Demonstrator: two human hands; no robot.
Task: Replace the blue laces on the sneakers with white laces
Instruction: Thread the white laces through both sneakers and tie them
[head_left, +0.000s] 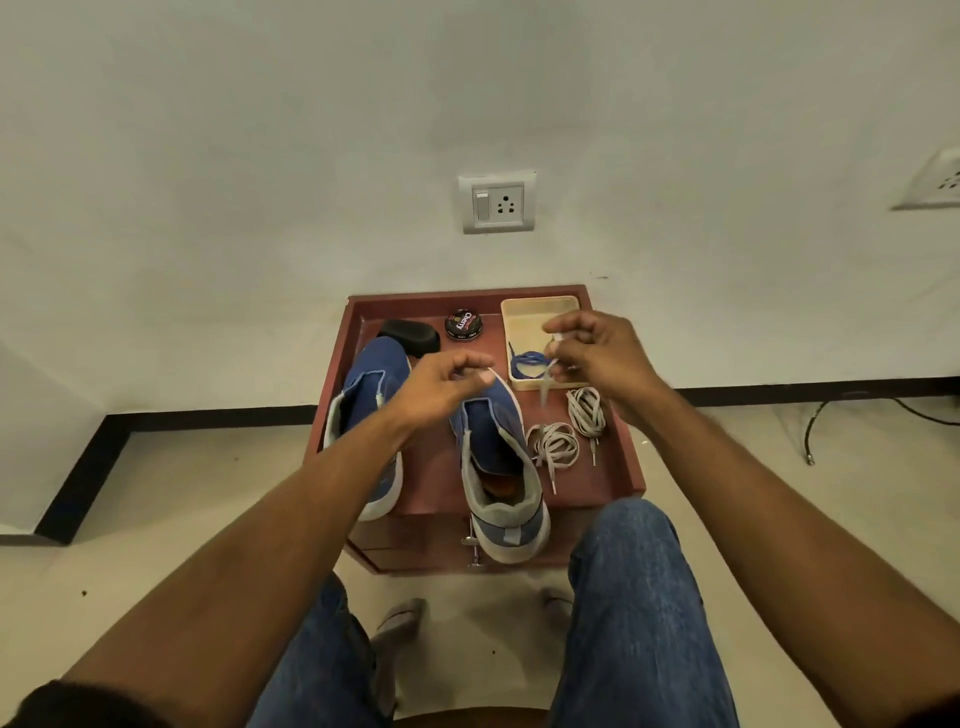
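Note:
Two blue sneakers stand on a small red-brown table (621, 467), toes away from me: the left sneaker (371, 395) and the right sneaker (496, 467), both without laces. My left hand (441, 387) hovers over the right sneaker's toe with fingers curled, pinching what looks like a white lace end. My right hand (602, 358) pinches a white lace (548, 382) that hangs down blurred. A blue lace (527, 361) lies in a cream tray (519, 317). Two bundled white laces (553, 444) (587, 413) lie right of the right sneaker.
A black shoe-polish tin (463, 324) and a black brush (410, 335) sit at the table's back. The table stands against a white wall with a socket (497, 202). My knees in jeans (628, 571) are close to the table front.

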